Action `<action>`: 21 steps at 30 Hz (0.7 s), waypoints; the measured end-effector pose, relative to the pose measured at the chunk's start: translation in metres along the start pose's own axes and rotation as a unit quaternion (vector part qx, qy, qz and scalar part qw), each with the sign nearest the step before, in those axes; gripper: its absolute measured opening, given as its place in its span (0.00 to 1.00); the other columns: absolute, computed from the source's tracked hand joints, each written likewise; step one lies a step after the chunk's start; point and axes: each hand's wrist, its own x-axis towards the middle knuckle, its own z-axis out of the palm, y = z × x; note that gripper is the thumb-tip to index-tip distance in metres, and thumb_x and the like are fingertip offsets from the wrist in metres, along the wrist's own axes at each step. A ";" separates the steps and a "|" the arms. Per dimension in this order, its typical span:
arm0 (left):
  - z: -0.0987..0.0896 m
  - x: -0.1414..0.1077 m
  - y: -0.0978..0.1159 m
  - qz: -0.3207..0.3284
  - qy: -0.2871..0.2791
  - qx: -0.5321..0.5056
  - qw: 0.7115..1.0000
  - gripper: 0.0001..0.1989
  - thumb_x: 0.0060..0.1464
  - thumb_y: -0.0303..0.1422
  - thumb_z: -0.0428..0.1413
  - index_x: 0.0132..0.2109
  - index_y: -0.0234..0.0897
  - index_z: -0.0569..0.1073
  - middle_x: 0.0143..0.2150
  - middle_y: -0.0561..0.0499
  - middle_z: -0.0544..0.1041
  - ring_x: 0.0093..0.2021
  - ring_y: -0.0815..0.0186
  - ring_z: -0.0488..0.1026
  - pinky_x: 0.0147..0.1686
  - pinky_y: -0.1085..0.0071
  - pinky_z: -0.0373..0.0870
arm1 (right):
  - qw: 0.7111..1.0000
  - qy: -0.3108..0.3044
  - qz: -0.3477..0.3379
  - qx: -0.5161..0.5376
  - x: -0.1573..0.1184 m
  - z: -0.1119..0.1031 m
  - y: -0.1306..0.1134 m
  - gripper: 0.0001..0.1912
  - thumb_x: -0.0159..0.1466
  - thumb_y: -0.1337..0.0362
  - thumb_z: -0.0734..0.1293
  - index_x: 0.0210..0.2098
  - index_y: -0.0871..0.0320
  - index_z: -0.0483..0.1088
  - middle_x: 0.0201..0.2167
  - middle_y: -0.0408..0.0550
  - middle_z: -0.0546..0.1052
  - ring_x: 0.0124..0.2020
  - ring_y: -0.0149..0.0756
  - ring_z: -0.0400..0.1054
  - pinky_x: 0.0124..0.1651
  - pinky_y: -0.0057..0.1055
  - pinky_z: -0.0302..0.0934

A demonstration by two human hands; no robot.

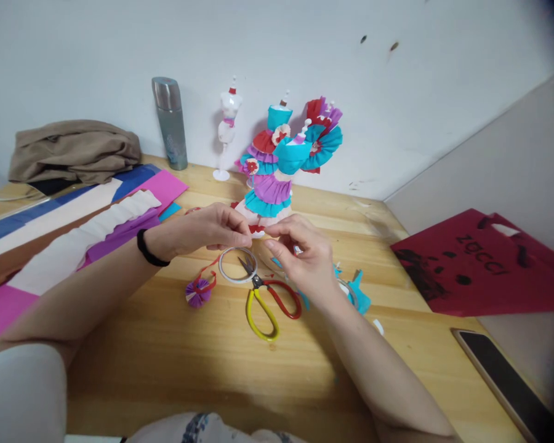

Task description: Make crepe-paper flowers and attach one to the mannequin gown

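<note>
My left hand is raised over the table with thumb and forefinger pressed together; anything between them is too small to make out. Facing it, my right hand has its fingers curled and the thumb near the forefinger, and I cannot make out what they hold. Below them lie scissors with one yellow and one red handle, blades slightly apart. A white tape ring lies by the blades. Left of it is a purple pleated rosette with a red ribbon. A small mannequin in a blue and purple ruffled paper dress stands just behind my hands.
More dressed mannequins and a bare white one stand along the wall. A grey bottle, brown cloth and coloured paper sheets are left. Blue scraps, a red bag and a phone are right.
</note>
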 end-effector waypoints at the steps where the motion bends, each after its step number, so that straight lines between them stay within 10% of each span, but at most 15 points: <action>1: 0.000 0.000 -0.001 -0.001 -0.004 -0.002 1.000 0.12 0.53 0.34 0.61 0.25 0.32 0.71 0.17 0.58 0.57 0.18 0.77 0.51 0.17 0.78 0.45 | 1.000 0.002 -0.003 -0.010 0.000 0.000 0.000 0.03 0.64 0.68 0.69 0.33 0.57 0.73 0.29 0.43 0.71 0.26 0.29 0.61 0.29 0.29 0.57; 16: 0.000 0.001 0.005 -0.008 0.006 0.012 1.000 0.19 0.56 0.45 0.59 0.29 0.31 0.74 0.18 0.56 0.62 0.18 0.76 0.54 0.17 0.77 0.47 | 0.986 -0.016 -0.097 -0.134 0.006 -0.007 0.009 0.10 0.70 0.67 0.60 0.31 0.55 0.61 0.28 0.44 0.67 0.31 0.35 0.63 0.33 0.32 0.55; 21: -0.009 0.002 0.006 -0.033 0.129 0.066 0.989 0.15 0.55 0.41 0.59 0.29 0.32 0.75 0.16 0.57 0.61 0.17 0.76 0.54 0.17 0.76 0.47 | 0.988 -0.035 -0.079 -0.127 0.007 -0.008 0.006 0.10 0.70 0.66 0.59 0.31 0.54 0.60 0.28 0.46 0.68 0.31 0.36 0.63 0.34 0.33 0.56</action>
